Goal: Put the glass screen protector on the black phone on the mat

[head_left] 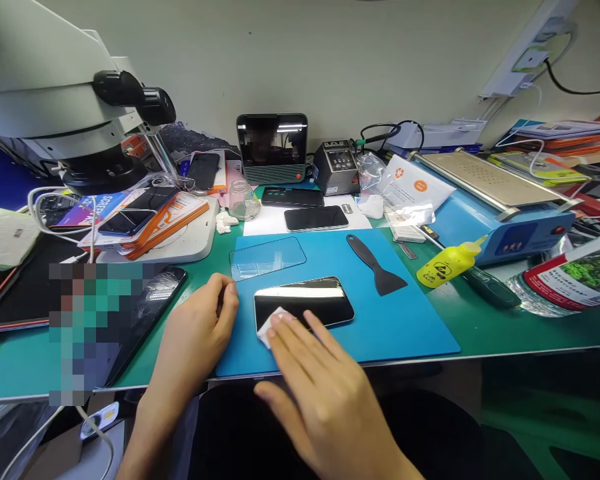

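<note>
A phone (pixel 305 308) with a dark, glossy screen lies face up on the blue mat (pixel 405 333). My right hand (pixel 325 393) presses a small white wipe (pixel 267 327) onto the screen's near left corner, its fingers stretched out flat over it and the thumb apart. To the left, my left hand (pixel 210 313) rests at the mat's edge with its fingers curled in; nothing shows in them. Behind the phone lies a clear, dark-edged screen glass (pixel 267 259). A black plastic scraper (pixel 377 267) is on the mat to the right.
At the back stand a screen device (pixel 273 150) and a soldering station (pixel 336 167). A microscope (pixel 55 100) looms at left above stacked boxes. On the right are a yellow bottle (pixel 447 265), a blue heating plate machine (pixel 505 233) and a large labelled bottle (pixel 575 277).
</note>
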A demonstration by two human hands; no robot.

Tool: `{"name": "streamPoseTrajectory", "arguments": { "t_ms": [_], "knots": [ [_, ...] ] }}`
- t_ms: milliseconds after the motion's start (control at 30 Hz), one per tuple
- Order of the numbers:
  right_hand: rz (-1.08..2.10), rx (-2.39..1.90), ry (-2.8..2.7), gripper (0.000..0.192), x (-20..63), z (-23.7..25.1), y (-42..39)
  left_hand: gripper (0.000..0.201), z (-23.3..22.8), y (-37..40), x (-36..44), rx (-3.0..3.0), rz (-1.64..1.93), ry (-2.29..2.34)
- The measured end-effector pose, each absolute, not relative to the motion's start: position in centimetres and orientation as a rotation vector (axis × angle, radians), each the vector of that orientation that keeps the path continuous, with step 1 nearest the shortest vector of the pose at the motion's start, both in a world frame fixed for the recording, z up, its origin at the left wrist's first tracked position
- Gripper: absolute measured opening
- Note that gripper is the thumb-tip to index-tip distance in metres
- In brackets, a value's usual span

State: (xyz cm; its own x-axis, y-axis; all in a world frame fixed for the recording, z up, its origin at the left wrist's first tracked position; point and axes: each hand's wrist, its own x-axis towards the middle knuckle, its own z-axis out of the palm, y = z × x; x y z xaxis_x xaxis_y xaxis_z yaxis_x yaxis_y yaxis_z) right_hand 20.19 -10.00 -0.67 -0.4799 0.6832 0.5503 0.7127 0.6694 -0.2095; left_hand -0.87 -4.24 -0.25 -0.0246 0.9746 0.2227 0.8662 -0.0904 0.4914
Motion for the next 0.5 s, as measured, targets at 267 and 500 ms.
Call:
{"name": "streamPoseTrajectory", "arguments": {
  "t_ms": [267,500],
  "knots": [
    [-0.103,-1.237,-2.229,0.062,18.2,-1.1,-7.4,0.028,-0.3,-4.1,-0.9,2.019,0.759,1.974],
    [-0.092,-1.114,-2.289,0.048,20.9,-0.7,-10.2,0.027,-0.3,-4.2,-0.9,2.021,0.759,1.969]
  ]
}}
